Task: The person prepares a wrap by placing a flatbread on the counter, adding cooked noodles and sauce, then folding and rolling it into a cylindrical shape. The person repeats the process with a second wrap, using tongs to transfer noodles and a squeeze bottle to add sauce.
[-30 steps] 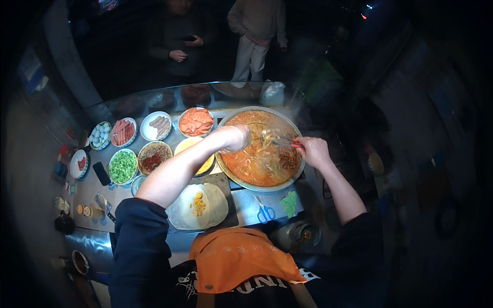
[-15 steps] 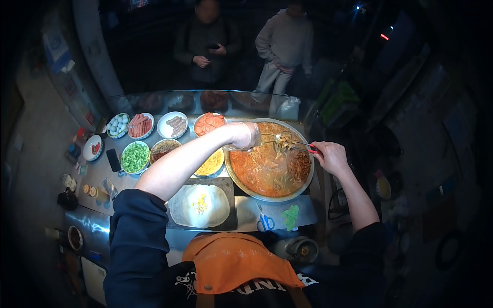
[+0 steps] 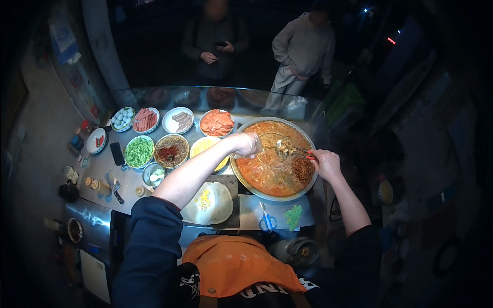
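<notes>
Light falls from above onto my stainless steel counter (image 3: 128, 179), so the food stands out bright while everything around sinks into near black. Glare streaks the low curved glass screen (image 3: 205, 95) at the far side. The fisheye bends the edges and darkens the corners. People beyond are dim and soft, slightly blurred.

Wire strainer (image 3: 281, 148) with noodles, held level over wide orange-broth pan (image 3: 272, 159).
</notes>
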### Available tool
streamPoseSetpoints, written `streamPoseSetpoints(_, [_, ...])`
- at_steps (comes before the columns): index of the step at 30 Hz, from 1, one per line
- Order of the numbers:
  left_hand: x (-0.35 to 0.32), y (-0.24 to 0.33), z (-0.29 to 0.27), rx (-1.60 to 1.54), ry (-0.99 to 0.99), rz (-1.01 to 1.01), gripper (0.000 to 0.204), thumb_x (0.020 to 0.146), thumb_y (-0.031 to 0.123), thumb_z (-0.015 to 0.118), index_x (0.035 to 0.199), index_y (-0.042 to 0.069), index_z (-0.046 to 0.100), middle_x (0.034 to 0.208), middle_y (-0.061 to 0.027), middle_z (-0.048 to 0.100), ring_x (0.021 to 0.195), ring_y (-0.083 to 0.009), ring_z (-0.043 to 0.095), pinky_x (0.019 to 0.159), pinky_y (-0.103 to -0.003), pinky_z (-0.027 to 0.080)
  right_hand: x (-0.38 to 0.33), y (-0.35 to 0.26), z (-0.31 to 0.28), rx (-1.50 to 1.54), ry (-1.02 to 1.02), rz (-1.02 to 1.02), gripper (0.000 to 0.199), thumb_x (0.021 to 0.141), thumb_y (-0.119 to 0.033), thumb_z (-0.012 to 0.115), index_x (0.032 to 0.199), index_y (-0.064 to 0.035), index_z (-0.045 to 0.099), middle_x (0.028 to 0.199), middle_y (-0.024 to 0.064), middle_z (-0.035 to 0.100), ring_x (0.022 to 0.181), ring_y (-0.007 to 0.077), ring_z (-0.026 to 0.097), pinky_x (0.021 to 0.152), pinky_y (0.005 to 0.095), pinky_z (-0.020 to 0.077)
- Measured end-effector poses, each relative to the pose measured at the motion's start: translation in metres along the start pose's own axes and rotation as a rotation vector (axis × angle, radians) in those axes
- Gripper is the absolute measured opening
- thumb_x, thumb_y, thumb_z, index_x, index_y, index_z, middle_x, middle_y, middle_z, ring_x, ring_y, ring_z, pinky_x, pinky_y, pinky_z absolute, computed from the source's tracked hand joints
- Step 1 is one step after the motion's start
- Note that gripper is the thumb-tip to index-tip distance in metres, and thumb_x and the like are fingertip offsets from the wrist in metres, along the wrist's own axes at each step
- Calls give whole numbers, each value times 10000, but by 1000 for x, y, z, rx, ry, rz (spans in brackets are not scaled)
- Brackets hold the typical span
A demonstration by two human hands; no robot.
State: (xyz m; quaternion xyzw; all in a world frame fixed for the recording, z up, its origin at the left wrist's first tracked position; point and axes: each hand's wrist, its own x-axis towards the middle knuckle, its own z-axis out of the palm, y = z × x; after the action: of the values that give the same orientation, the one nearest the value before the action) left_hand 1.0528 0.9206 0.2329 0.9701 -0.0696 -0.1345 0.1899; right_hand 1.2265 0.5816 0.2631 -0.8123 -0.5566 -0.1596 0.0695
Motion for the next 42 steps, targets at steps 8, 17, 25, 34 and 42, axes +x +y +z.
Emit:
streamPoseSetpoints(8, [15,-3,30,-86,-20,-82,96,848,164,707,888,93,758,825,-101,741,766,-285,700,699,-423,538,-7,-27,34,-24,-99,205,358,847,-232,802,1186,-122,766,1026,88,785,974,322,743,828,447,591])
streamPoseSetpoints(17, [-27,-55,64,-200,148,117,216,859,90,751,1072,91,784,989,-115,766,926,-272,740,817,-375,597,22,-58,35,-109,-100,94,254,882,-208,786,1132,-161,799,1037,97,793,907,306,766,785,431,618])
streamPoseSetpoints(25, [-282,37,-75,-220,241,-305,283,984,138,674,1261,102,724,1141,-131,754,990,-270,739,883,-371,601,56,-154,-141,35,-15,60,428,962,-203,778,1384,-161,721,1188,120,789,1004,216,784,882,350,617])
streamPoseSetpoints(34, [-372,-2,112,-397,134,-530,283,1053,161,647,1314,84,726,1166,-197,764,979,-308,749,907,-402,589,-34,-317,43,395,-335,188,389,918,-366,778,1277,-215,775,1097,86,800,970,248,774,879,359,597])
streamPoseSetpoints(42, [-366,-30,261,-374,218,-687,291,1054,196,626,1319,140,732,1100,-192,763,967,-370,732,888,-425,563,-97,-378,154,462,-509,464,376,908,-326,794,1238,-145,788,1098,101,799,1009,274,769,902,389,588])
